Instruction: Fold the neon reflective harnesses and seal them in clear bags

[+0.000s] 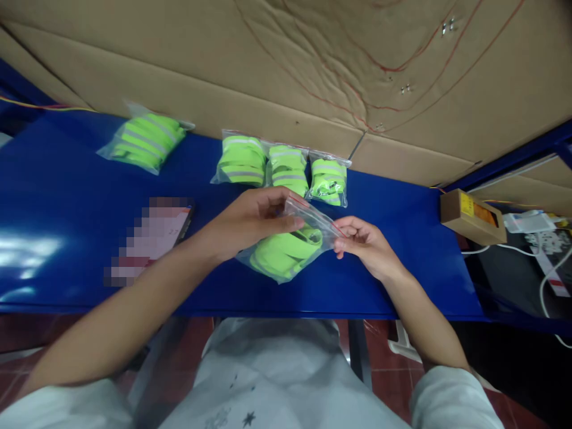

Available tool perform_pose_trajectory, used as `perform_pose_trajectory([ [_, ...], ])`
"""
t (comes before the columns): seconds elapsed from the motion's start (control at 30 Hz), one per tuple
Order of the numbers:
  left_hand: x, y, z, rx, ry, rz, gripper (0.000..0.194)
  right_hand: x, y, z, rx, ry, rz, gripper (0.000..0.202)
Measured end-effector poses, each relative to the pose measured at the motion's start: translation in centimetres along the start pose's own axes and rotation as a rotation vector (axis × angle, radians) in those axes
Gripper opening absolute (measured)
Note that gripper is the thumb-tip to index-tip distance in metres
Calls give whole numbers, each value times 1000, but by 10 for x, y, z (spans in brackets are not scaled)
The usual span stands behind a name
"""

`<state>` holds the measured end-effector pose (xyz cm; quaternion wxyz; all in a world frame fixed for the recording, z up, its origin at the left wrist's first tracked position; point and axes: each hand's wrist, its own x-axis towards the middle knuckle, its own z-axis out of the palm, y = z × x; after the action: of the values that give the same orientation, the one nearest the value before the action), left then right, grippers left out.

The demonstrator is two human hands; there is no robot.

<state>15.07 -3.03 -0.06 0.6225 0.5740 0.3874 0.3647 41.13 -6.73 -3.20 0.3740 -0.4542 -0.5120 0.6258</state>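
Observation:
Between my hands is a clear zip bag (286, 253) with a red strip along its top edge. Inside it lies a folded neon-yellow strap with grey reflective stripes. My left hand (263, 217) pinches the bag's upper left corner, thumb on the front. At the other end of the red strip, my right hand (364, 243) grips the right corner between thumb and fingers. The bag is tilted, its strip sloping down to the right. Just behind it, filled bags lean in a row: a left one (242, 159), a middle one (287, 167) and a right one (329, 179).
Another filled bag (147, 140) lies at the back left of the blue table (393, 262). A phone-like flat object (156, 235), partly blurred out, rests left of my left forearm. A cardboard wall (286, 107) closes the back. At right stand a small cardboard box (469, 217) and white cables (543, 292).

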Motion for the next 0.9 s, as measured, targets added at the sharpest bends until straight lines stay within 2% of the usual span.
perform_pose_trajectory([
  [0.07, 0, -3, -1, -86, 2, -19, 32, -1, -1, -1, -51, 16, -1, 35],
  [0.17, 2, -7, -2, -187, 4, -59, 34, -5, -7, -2, -142, 43, -29, 39],
  [0.33, 3, -15, 0, -268, 7, -118, 40, -11, -12, -7, -207, 30, 10, 37],
  [0.47, 1, -25, 4, -387, -11, -225, 41, -11, -9, -6, -236, 67, -54, 29],
  [0.57, 1, -31, 5, -443, -62, -300, 37, -9, -8, -6, -235, 73, -31, 26],
  [0.67, 2, -36, 2, -299, -53, -273, 30, -7, -6, -13, -207, 54, 14, 24],
  [0.8, 5, -41, -3, 52, -4, -136, 24, -2, -5, -25, -256, -6, 70, 22],
  [0.9, 6, -42, -4, 209, 3, -49, 20, 1, -4, -27, -338, -35, 72, 23],
])
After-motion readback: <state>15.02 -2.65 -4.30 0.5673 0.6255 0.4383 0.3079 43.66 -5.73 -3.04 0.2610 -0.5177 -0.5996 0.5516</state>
